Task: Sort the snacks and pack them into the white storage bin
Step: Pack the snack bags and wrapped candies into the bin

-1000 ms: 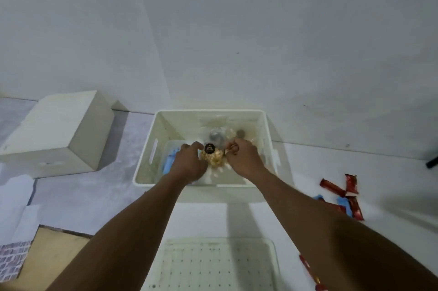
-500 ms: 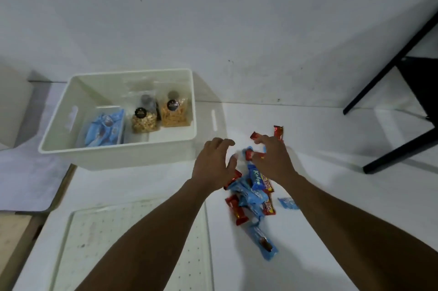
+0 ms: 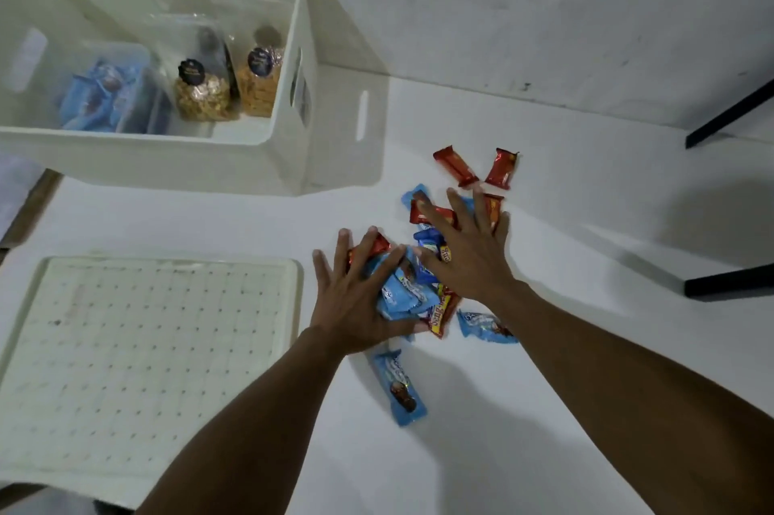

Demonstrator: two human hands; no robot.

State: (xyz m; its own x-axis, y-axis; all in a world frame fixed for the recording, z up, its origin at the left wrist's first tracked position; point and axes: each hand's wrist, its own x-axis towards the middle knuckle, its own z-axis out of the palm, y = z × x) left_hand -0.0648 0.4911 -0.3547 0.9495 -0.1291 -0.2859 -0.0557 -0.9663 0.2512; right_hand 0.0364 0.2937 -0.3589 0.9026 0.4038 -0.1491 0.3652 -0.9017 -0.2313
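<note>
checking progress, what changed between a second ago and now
Both hands left the white storage bin, letting go of the nut bag, and moved right onto the loose snack pile: left hand, right hand, fingers spread. The bin's contents stayed put.

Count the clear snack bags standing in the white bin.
2: one bag of pale nuggets mid-bin, one bag of orange sticks against the right wall. More may be hidden.

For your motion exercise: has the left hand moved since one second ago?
Yes. The left hand left the white storage bin and now lies right of it, on the snack pile.
</note>
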